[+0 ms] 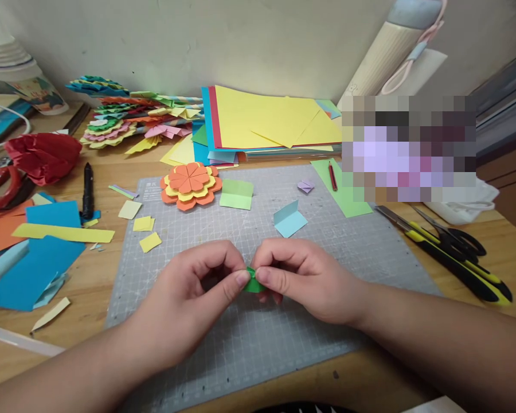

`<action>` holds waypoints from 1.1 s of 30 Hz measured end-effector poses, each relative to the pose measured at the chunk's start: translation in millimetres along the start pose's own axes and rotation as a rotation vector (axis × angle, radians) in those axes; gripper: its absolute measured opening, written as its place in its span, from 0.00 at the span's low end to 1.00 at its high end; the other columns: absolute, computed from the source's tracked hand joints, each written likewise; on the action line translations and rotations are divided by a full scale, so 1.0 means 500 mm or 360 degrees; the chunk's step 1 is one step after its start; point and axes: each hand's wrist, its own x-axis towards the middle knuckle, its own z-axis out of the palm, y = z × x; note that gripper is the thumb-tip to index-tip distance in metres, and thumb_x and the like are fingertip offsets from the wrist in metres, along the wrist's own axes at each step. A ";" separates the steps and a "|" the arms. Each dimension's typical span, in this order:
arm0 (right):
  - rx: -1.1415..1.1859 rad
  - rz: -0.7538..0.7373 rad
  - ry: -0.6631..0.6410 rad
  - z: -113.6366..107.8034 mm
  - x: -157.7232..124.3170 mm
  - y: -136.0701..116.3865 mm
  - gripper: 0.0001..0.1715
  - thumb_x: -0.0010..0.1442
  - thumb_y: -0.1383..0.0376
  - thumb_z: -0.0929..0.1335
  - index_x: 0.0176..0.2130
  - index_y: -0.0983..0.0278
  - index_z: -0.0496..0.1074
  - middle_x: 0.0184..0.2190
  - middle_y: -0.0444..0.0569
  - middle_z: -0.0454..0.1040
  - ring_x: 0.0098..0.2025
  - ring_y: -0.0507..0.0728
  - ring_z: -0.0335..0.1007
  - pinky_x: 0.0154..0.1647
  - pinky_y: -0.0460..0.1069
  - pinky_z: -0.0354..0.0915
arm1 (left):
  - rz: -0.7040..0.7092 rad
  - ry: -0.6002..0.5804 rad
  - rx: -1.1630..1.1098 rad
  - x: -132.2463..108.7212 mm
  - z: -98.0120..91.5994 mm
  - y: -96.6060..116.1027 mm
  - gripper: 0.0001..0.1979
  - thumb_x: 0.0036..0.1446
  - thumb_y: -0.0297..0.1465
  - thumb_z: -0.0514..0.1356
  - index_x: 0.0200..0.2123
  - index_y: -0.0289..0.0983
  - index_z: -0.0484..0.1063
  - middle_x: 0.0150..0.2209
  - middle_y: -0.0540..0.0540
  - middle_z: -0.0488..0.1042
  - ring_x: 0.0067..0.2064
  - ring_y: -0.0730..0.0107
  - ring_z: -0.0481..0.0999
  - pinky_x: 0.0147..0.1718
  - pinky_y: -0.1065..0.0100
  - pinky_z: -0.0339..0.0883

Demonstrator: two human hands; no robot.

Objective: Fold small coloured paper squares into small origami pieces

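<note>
A small folded piece of green paper [253, 284] is pinched between both hands above the grey cutting mat [189, 355]. My left hand [202, 292] grips its left side with thumb and finger, while my right hand [303, 278] holds the right side the same way. Part of the paper is hidden by the fingertips. Beyond the hands lie a creased light green paper square [236, 194], a folded light blue paper [290, 219] and a small folded purple paper [305, 186]. A layered orange and yellow paper flower [191, 184] rests at the mat's back left.
At right are a yellow-black utility knife [460, 264], scissors [456, 238] and a red pencil [332, 175]. Stacked coloured paper [270, 117] and paper flowers [112, 126] line the wall. Blue scraps [34, 269], a black pen [88, 192] and red-handled pliers [2, 186] lie left.
</note>
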 end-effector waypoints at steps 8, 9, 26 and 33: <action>0.0116 -0.0023 0.0149 0.018 -0.010 0.002 0.12 0.62 0.64 0.64 0.28 0.66 0.65 0.22 0.41 0.64 0.24 0.47 0.60 0.25 0.44 0.60 | 0.0023 0.0044 -0.0026 -0.009 0.007 0.005 0.10 0.59 0.33 0.57 0.26 0.36 0.68 0.25 0.52 0.69 0.29 0.75 0.66 0.28 0.73 0.61; 0.0158 -0.0010 0.0172 0.021 -0.010 0.003 0.12 0.62 0.63 0.65 0.28 0.66 0.65 0.22 0.41 0.64 0.24 0.47 0.61 0.25 0.43 0.60 | 0.0018 0.0042 -0.0045 -0.010 0.008 0.005 0.10 0.59 0.32 0.57 0.26 0.36 0.68 0.26 0.52 0.70 0.29 0.74 0.67 0.28 0.73 0.61; 0.0210 0.0061 -0.0006 0.008 0.000 0.002 0.12 0.62 0.60 0.66 0.30 0.66 0.65 0.25 0.42 0.67 0.27 0.48 0.65 0.31 0.45 0.65 | -0.0067 0.0058 -0.0241 -0.005 0.004 -0.004 0.10 0.59 0.32 0.57 0.25 0.37 0.67 0.23 0.53 0.67 0.27 0.76 0.65 0.27 0.75 0.60; 0.0151 0.0030 -0.0030 0.005 -0.003 -0.001 0.11 0.62 0.62 0.65 0.29 0.65 0.64 0.25 0.42 0.66 0.28 0.48 0.66 0.30 0.45 0.64 | -0.0065 -0.0029 -0.0341 -0.003 0.004 -0.002 0.09 0.60 0.31 0.57 0.26 0.37 0.68 0.25 0.53 0.71 0.28 0.76 0.67 0.28 0.75 0.62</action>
